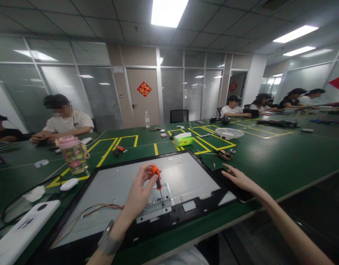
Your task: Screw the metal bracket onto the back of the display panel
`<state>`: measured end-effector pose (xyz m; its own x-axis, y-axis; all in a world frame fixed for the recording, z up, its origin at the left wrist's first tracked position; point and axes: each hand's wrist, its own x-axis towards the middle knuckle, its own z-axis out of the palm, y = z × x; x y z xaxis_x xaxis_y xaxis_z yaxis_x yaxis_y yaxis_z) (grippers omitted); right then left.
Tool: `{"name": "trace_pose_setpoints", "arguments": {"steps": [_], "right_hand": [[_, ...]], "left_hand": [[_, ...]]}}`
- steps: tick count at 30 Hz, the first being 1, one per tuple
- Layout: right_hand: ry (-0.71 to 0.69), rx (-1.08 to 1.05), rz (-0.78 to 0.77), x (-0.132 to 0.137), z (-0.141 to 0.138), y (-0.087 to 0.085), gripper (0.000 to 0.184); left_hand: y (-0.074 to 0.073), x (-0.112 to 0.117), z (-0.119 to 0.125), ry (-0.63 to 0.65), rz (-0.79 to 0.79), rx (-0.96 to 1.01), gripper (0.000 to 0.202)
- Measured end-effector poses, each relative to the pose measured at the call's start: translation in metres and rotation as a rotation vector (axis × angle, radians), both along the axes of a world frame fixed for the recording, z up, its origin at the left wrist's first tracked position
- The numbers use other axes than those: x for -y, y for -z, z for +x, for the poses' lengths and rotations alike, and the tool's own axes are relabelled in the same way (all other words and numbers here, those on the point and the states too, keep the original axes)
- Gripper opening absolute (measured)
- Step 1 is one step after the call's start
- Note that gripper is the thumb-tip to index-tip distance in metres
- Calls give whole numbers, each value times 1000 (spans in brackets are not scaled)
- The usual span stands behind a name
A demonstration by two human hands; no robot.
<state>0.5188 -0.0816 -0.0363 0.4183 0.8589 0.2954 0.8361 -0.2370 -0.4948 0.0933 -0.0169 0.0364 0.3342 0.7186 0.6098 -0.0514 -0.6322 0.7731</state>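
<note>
My left hand [143, 186] grips the orange and black handle of a screwdriver [156, 176]. The shaft points down at a metal bracket [168, 195] on the back of a flat display panel [114, 180], which lies with its black frame on the table. Thin coloured wires [103, 207] run left from the bracket across the grey panel. At the panel's right corner my right hand [238, 179] has its fingers stretched out, over or on a dark phone [243, 193]; whether it touches the phone I cannot tell.
On the green table [271, 165] stand a pink-lidded water bottle [72, 154], a tissue pack [183, 140] and a white round grille [229, 133]. A white power bank-like slab [25, 230] and white mouse-like object [69, 184] lie left. Several people sit around.
</note>
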Motion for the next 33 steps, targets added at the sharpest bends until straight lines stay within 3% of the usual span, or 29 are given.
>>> {"name": "trace_pose_setpoints", "arguments": {"steps": [2, 6, 10, 12, 15, 17, 22, 27, 33], "right_hand": [[9, -5, -44, -10, -2, -6, 48], [-13, -13, -79, -9, -6, -12, 52], [-140, -47, -92, 26, -3, -11, 55], [-208, -101, -90, 49, 0, -7, 73], [-227, -130, -99, 73, 2, 1, 96], [-165, -75, -62, 79, -1, 5, 97], [-134, -51, -9, 81, -4, 9, 91], [-177, -46, -115, 76, 11, -2, 90], [-63, 61, -218, 50, 11, -16, 84]], "left_hand": [[0, 0, -2, 1, -2, 9, 24], [0, 1, -5, -7, -18, 23, 25], [-1, 3, -5, -8, -19, 19, 24], [-2, 4, -5, -17, -17, 12, 24], [-3, 5, -5, -37, -24, 3, 25], [-4, 5, -5, -39, -27, 1, 25], [-4, 4, -5, -49, -37, 12, 27], [-4, 5, -6, -46, -44, 6, 27], [-1, 4, -7, -39, -29, -10, 28]]}}
